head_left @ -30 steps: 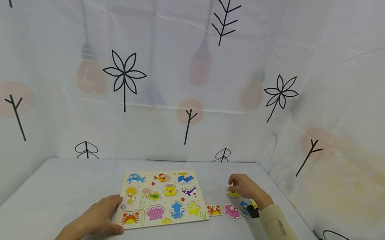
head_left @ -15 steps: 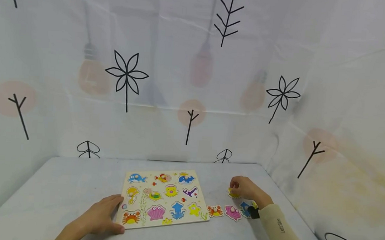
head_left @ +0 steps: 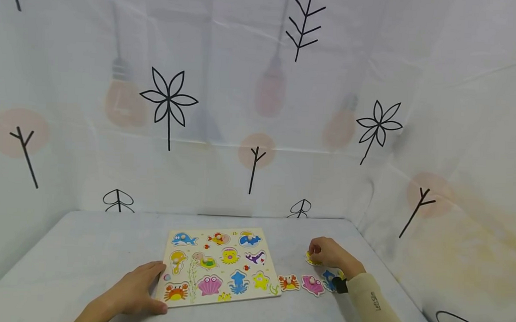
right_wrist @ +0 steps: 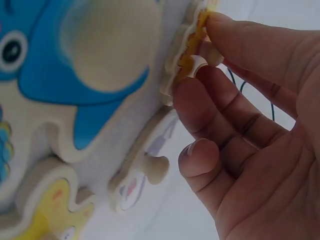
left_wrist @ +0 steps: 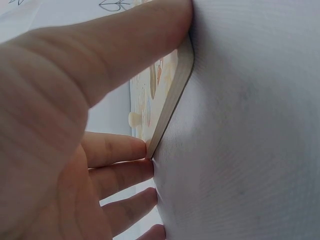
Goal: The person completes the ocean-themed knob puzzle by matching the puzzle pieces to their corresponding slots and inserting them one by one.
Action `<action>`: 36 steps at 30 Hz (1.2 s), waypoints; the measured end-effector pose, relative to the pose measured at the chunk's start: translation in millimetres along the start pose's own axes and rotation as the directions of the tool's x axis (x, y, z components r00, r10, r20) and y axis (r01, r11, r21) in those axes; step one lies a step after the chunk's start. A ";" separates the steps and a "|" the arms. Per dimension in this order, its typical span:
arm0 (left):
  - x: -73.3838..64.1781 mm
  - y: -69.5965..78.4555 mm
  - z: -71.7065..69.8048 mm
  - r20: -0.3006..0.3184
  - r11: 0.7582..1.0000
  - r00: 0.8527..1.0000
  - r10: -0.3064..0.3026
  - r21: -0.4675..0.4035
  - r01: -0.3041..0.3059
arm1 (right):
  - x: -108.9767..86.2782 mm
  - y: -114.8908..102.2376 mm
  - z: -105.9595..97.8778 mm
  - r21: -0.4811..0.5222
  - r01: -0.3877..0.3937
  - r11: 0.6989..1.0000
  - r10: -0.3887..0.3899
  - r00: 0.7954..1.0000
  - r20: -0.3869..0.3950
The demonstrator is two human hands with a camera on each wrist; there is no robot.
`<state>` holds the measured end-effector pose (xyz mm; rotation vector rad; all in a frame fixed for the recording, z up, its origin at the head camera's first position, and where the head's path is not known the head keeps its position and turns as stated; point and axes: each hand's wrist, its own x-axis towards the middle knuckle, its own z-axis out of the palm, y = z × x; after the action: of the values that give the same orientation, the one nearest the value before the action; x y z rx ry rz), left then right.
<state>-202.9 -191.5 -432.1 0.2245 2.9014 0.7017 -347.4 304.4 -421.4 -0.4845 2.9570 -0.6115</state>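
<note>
A wooden puzzle board (head_left: 217, 301) with sea-animal pictures lies on the table. My left hand (head_left: 133, 290) rests at its near left corner; in the left wrist view the thumb touches one edge and nearly straight fingers (left_wrist: 120, 150) meet the other. To the right of the board, my right hand (head_left: 331, 254) pinches a yellow puzzle piece (head_left: 310, 258). That yellow piece (right_wrist: 192, 45) looks tilted in the right wrist view, with thumb and fingers at its knobbed side. Its picture is mostly hidden.
A crab piece (head_left: 289, 282), a pink shell piece (head_left: 312, 285) and a blue squid piece (head_left: 328, 281) lie right of the board. The right wrist view also has a yellow piece (right_wrist: 55, 210) and a pale knobbed piece (right_wrist: 140, 170). Patterned cloth (head_left: 214, 178) hangs behind.
My right fingers have lowered slightly and closed onto the yellow piece. The left hand stays at the board's corner. The head view has shifted a little.
</note>
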 end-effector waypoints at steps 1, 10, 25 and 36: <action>-0.1 0.0 -0.1 -0.002 1.000 1.000 0.001 0.000 -0.001 | 0.4 0.4 0.4 0.006 -0.004 1.000 0.004 1.000 0.000; 1.4 -0.9 0.3 -0.005 1.000 1.000 -0.001 0.012 0.001 | 4.4 8.1 4.9 0.032 -0.009 0.999 0.010 1.000 -0.010; 0.6 0.0 0.6 0.002 1.000 1.000 -0.009 0.016 0.009 | 2.5 -11.7 -0.6 0.076 0.021 0.997 -0.020 1.000 -0.009; 1.2 1.4 0.1 0.005 1.000 1.000 -0.026 0.011 0.026 | 10.7 -39.6 4.4 0.082 0.091 0.993 -0.091 0.996 0.006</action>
<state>-203.9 -190.0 -431.6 0.1890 2.8981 0.6800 -345.4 264.9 -409.8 -0.6155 2.9002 -0.7330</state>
